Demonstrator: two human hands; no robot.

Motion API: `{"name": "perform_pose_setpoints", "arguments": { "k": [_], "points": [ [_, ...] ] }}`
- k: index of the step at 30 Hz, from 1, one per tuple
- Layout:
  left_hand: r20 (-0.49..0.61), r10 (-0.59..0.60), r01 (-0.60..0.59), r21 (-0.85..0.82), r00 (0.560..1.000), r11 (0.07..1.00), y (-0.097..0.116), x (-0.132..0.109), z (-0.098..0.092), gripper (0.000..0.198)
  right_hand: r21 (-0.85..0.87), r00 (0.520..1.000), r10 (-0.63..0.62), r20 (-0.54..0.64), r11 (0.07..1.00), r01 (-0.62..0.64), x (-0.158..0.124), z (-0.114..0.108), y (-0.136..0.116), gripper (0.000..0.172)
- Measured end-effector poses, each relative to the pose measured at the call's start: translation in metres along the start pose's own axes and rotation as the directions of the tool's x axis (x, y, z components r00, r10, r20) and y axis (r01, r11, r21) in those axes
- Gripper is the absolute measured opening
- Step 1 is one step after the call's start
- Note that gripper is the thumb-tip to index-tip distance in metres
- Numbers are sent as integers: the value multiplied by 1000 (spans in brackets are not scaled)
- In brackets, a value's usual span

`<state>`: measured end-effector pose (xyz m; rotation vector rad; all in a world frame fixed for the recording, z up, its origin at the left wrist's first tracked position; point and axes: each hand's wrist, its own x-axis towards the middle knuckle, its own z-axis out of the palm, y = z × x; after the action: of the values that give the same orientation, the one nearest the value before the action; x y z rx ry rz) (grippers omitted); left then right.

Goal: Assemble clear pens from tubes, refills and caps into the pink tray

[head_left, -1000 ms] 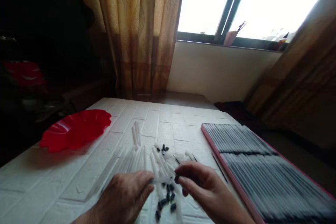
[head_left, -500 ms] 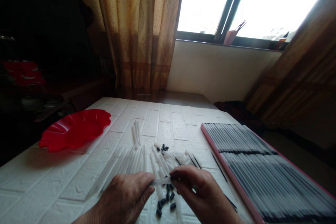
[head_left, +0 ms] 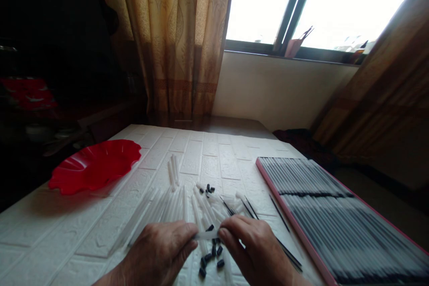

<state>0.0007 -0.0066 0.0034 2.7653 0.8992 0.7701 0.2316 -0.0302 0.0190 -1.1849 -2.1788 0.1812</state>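
Note:
Between my two hands lies a translucent white plastic tube (head_left: 207,235), held level above the table. My left hand (head_left: 164,248) pinches its left end between thumb and forefinger. At the other end, the thumb and forefinger of my right hand (head_left: 251,246) are closed on the tube, hiding its tip. Small black caps (head_left: 213,250) lie scattered beneath and between the hands. Many loose clear tubes (head_left: 167,205) spread out beyond my left hand. Thin black rods (head_left: 250,208) lie beyond my right hand, and more of them poke out beside it.
A pink-edged box (head_left: 268,183) at the right holds rows of tubes with black parts. On the left stands a red wavy-rimmed plate (head_left: 95,165). The table (head_left: 191,156) has a white brick-patterned cover. Behind it are a curtain (head_left: 174,40) and a window.
My right fingers have closed further around the tube's right end, and that hand has turned slightly. My left hand stays nearly still.

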Motion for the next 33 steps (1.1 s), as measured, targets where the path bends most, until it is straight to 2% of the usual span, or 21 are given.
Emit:
{"name": "perform_pose_setpoints", "arguments": {
  "k": [6,8,10,12,19,25,29,31,33],
  "points": [
    [-9,12,-12,-10,1000,1000,1,-1,-1,26,-40,1000,23,20,999,-22,1,4,1,44],
    [-3,-8,8,-4,1000,1000,1,-2,-2,27,21,997,62,39,998,-63,1,2,1,32],
    [0,-34,34,13,999,999,1,-1,-3,28,113,995,90,51,989,-95,0,-1,1,13],
    [-2,-50,50,26,999,998,1,0,-4,30,178,994,91,54,979,-100,0,-2,1,8],
    [16,-58,58,9,998,998,-1,-1,-1,28,142,995,79,66,986,-88,-1,-2,0,12],
    [21,-6,6,-28,1000,1000,0,-3,2,24,47,995,71,71,996,-74,1,1,-2,34],
    [23,6,-6,-26,1000,1000,0,-4,3,25,51,993,94,75,994,-98,0,4,0,42],
    [10,-6,6,-16,1000,1000,0,-3,2,26,68,992,102,77,992,-108,-1,3,1,40],
    [-8,-16,16,-3,1000,1000,-1,-2,0,27,121,993,98,59,987,-105,-1,1,1,25]
  ]
}}
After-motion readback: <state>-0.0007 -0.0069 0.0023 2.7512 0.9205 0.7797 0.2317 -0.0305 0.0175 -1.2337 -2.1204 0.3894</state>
